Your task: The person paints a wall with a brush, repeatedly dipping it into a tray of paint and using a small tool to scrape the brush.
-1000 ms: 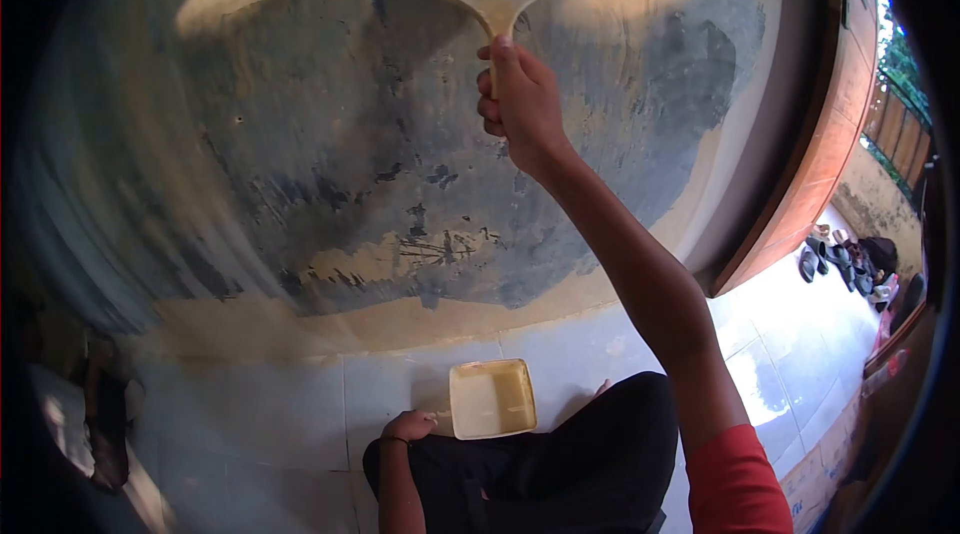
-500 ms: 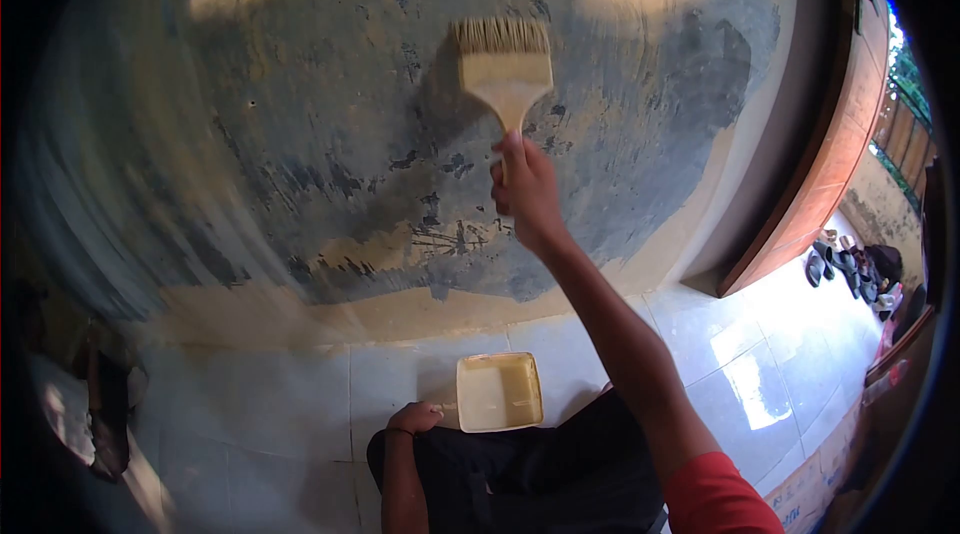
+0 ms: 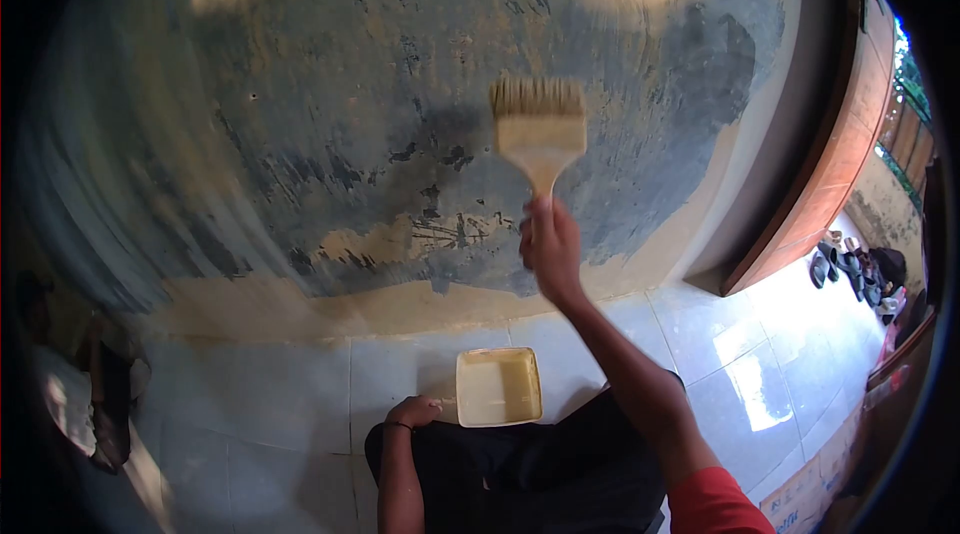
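Note:
My right hand [image 3: 552,246] is closed round the handle of a wide, flat paintbrush [image 3: 541,139], bristles upward, in front of a grey, patchy wall [image 3: 330,104]. Whether the bristles touch the wall I cannot tell. A square, cream-coloured tub [image 3: 498,389] stands on the floor between my knees, with pale contents inside. Just left of the tub, by my knee, is my left hand [image 3: 416,412], its fingers curled in beside the tub's edge; what they hold, if anything, is too small to make out.
Light tiles [image 3: 270,384] cover the floor below the wall. An orange-brown ledge [image 3: 820,174] curves along the right, with several shoes [image 3: 850,269] beyond it. At the far left a person [image 3: 110,394] is partly visible in shadow. Cardboard [image 3: 815,489] lies at the lower right.
My right hand and the brush have moved down and slightly right. My left hand has stayed nearly where it was beside the tub.

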A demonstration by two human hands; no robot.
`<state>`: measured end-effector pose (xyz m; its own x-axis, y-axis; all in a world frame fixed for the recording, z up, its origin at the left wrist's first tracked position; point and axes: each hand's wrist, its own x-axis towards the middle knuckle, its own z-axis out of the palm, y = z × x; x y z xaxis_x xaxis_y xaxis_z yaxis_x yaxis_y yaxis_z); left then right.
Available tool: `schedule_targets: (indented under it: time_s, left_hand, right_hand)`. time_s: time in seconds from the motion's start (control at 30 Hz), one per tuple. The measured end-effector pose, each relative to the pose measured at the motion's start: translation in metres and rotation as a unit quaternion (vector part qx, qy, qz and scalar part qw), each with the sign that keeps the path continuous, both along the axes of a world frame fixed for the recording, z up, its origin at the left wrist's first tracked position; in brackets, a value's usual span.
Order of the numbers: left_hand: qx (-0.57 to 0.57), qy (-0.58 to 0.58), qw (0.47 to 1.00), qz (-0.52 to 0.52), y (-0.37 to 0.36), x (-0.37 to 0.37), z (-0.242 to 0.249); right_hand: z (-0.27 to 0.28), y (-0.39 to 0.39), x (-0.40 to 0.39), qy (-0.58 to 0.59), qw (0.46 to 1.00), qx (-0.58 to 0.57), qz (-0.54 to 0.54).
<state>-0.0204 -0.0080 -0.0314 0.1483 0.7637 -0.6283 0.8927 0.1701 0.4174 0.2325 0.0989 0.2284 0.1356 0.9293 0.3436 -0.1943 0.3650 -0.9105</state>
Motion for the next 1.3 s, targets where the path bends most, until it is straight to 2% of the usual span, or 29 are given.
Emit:
schedule_targets:
  time_s: [0.17, 0.27, 0.4, 0.53, 0.77, 0.93, 1.17, 1.3]
  left_hand:
    - [0.009, -0.023, 1.000, -0.003, 0.002, -0.005, -0.014]
    - [0.012, -0.018, 1.000, 0.000, 0.002, -0.005, -0.010]
    - [-0.004, -0.017, 1.000, 0.012, 0.001, 0.000, -0.002]
    - [-0.009, -0.007, 1.000, 0.017, 0.002, -0.001, -0.004]
    - [0.010, -0.012, 1.000, 0.009, 0.001, -0.002, -0.008]
    - [0.009, 0.000, 1.000, 0.014, 0.000, 0.000, -0.003]
    - [-0.019, 0.013, 1.000, -0.012, 0.002, 0.003, 0.006]
    - [0.006, 0.016, 1.000, 0.016, -0.001, 0.005, 0.010]
  right_hand:
    - [0.109, 0.026, 0.019, 0.008, 0.997, 0.077, 0.006]
    - [0.154, 0.033, 0.029, 0.024, 0.997, 0.071, 0.019]
    - [0.183, 0.039, 0.038, 0.013, 0.997, 0.069, 0.032]
    - [0.181, 0.041, 0.043, 0.011, 0.997, 0.049, 0.053]
    - [0.131, 0.034, 0.050, 0.015, 0.999, 0.011, 0.045]
    - [0.062, 0.023, 0.055, 0.032, 0.997, -0.058, 0.051]
    - [-0.062, -0.007, 0.058, 0.048, 0.982, -0.174, 0.049]
    - [-0.093, -0.030, 0.060, 0.037, 0.974, -0.219, 0.034]
